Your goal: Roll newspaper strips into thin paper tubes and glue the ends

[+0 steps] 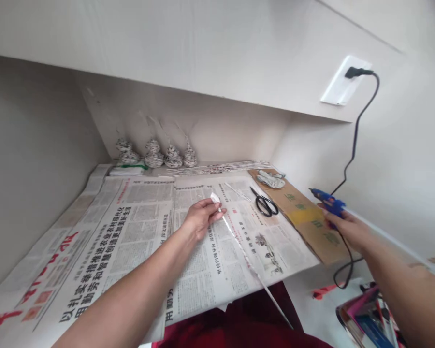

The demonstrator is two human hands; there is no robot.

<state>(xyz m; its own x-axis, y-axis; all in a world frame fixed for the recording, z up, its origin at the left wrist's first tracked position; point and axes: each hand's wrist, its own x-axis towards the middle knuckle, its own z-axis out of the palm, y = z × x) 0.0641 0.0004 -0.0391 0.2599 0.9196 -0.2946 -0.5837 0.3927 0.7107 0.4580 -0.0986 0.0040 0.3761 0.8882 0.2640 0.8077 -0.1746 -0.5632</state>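
Note:
Between the fingertips of my left hand (202, 216) is one end of a long, thin rolled-paper stick (241, 247). Its upper end carries a small white piece, and its lower end slants past the front edge of the table over my lap. Off to the right, my right hand (348, 227) grips a blue glue gun (329, 203), its nozzle pointing left. A dark cord runs from the gun. Black-handled scissors (265, 205) lie on the newspaper between my hands, with short paper sticks (238, 192) beside them.
Several woven paper gourd shapes (173, 157) stand along the back wall near a bundle of paper sticks (217, 168). Grey gloves (271, 179) rest on a cardboard strip (308, 220). The cord reaches a wall socket (346, 79). Below right sits a box of items (369, 314).

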